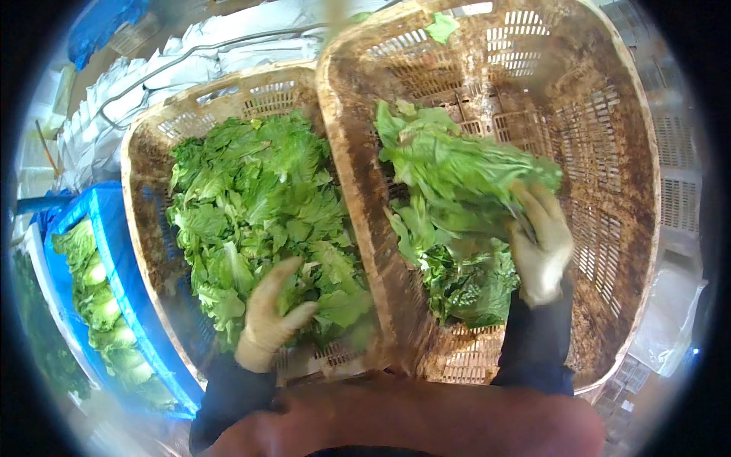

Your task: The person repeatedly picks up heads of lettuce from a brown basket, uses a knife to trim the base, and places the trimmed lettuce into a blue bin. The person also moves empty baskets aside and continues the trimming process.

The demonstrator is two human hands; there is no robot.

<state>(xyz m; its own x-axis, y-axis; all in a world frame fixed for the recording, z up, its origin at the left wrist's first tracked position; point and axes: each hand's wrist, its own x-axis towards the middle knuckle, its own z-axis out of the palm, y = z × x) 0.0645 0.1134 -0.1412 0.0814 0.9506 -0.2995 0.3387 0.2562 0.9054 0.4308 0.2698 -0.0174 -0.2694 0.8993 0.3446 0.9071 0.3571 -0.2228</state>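
Two dirty plastic crates, a left crate [128,188] and a right crate [645,188], stand side by side before me. A thick heap of green leaves [257,183] lies in the left one. Over its near part is my left hand [271,325] in a pale glove, thumb and fingers apart, nothing held. Inside the right crate, my gloved right hand [542,245] has its fingers on a large bunch of leafy greens [457,154], blurred by motion. Darker, crumpled leaves [474,285] lie beneath it, near the hand.
At the left, a blue-lined container [108,251] holds several heads of leafy vegetable [105,314]. White sacks or sheeting [188,68] with a dark hose [228,43] lie behind the crates. A loose leaf [441,27] clings to the right crate's far wall. Clear plastic sheeting [668,314] is at the right.
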